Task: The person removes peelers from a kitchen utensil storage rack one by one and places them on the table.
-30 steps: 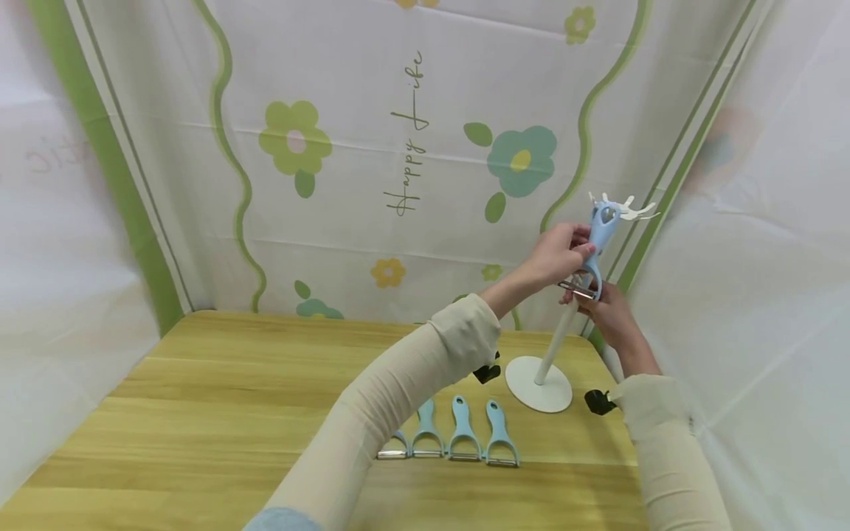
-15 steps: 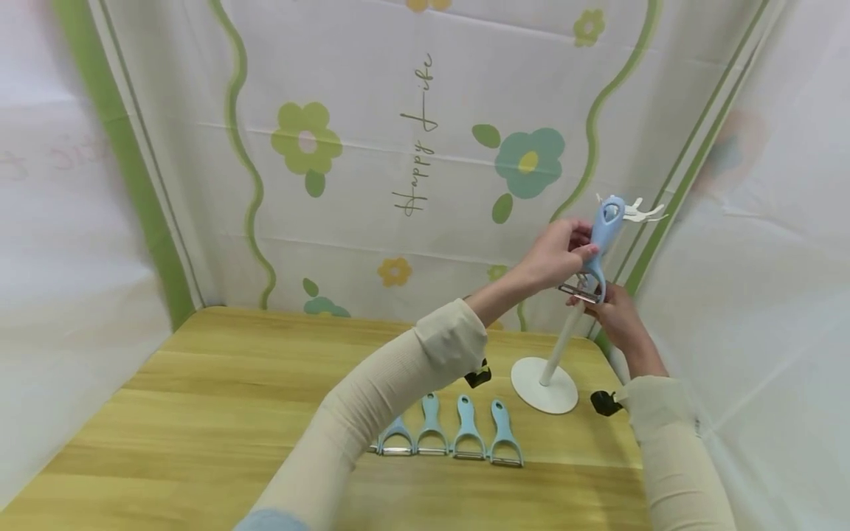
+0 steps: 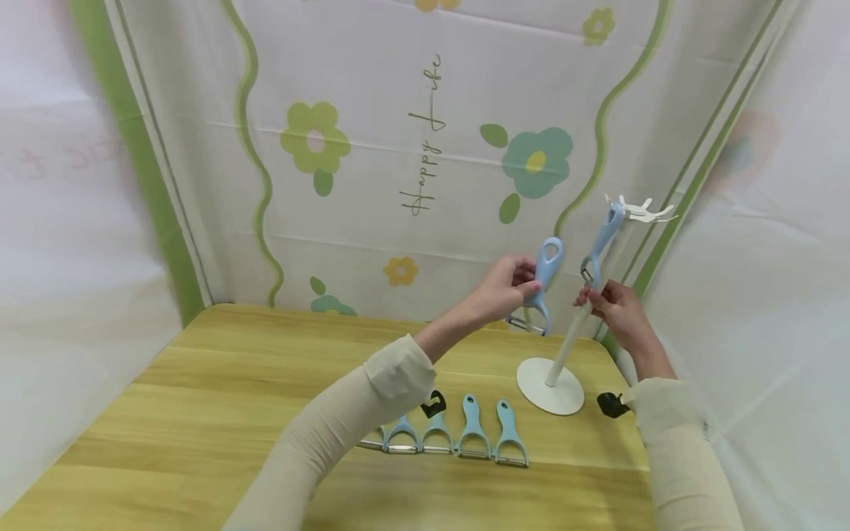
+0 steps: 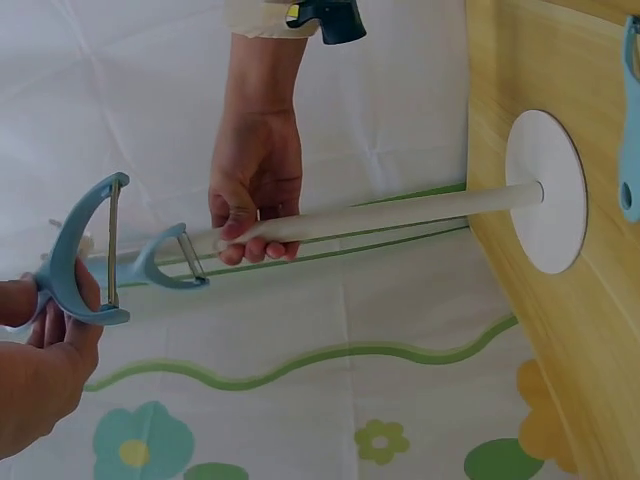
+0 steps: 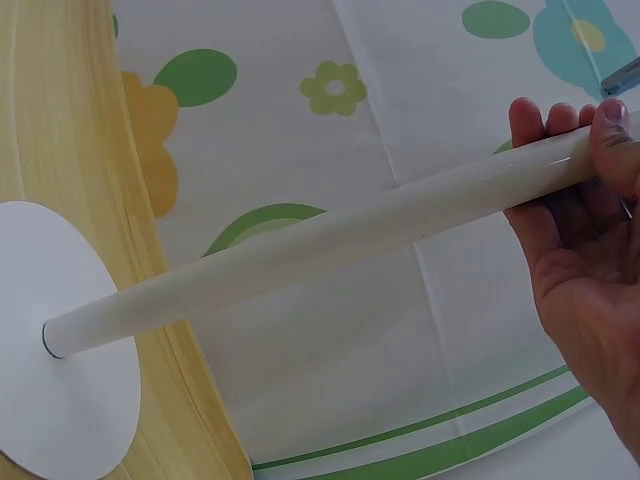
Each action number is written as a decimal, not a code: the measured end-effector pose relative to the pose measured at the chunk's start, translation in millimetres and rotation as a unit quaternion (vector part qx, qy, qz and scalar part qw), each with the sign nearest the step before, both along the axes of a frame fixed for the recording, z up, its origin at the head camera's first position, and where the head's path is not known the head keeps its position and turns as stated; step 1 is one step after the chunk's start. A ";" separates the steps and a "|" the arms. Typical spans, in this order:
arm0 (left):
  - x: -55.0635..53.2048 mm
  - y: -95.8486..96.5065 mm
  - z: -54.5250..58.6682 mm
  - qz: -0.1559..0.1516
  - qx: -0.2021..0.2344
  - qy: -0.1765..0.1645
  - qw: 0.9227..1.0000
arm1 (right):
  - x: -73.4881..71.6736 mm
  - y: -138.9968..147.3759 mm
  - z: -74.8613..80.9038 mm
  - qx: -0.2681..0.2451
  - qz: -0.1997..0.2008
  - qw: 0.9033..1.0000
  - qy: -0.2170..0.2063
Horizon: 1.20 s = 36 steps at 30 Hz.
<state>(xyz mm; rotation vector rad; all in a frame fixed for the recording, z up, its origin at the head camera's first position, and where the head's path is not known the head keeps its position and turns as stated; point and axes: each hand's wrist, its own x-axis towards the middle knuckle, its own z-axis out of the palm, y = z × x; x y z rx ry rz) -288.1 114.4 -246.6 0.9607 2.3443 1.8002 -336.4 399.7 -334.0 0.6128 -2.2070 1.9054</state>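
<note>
My left hand (image 3: 501,289) pinches the handle of a light blue Y-shaped peeler (image 3: 548,267), its handle pointing up and blade end down. This peeler is in the air, left of a white stand (image 3: 572,335) with curved hooks at its top. A second blue peeler (image 3: 606,232) hangs from a hook, blade end down along the pole. Just below that blade my right hand (image 3: 626,318) grips the pole. The right wrist view shows the thumb and fingers round the pole (image 5: 330,245). In the left wrist view the held peeler (image 4: 68,262) overlaps the hanging peeler (image 4: 165,265).
Several blue peelers (image 3: 473,424) lie in a row on the wooden table (image 3: 219,383), partly hidden by my left sleeve. The stand's round white base (image 3: 550,398) is near the table's back right corner. A printed curtain (image 3: 372,184) closes off the back and sides.
My left hand has drawn left and down from the stand with a peeler, leaving another hanging on the hook. My right hand stays on the pole. The head view has shifted slightly.
</note>
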 end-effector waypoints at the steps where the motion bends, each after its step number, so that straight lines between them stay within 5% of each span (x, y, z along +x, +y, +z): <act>1: 0.4 -3.4 -4.1 0.002 -0.002 -0.003 1.000 | 0.7 0.1 -0.1 -0.004 0.003 1.000 0.001; 27: 11.8 -82.0 -89.6 0.053 -0.037 -0.080 0.995 | 1.9 0.0 -1.6 -0.025 0.013 1.000 -0.004; 36: 18.1 -104.7 -105.8 0.045 -0.050 -0.079 0.995 | 0.3 0.1 -2.8 -0.032 0.012 0.999 -0.002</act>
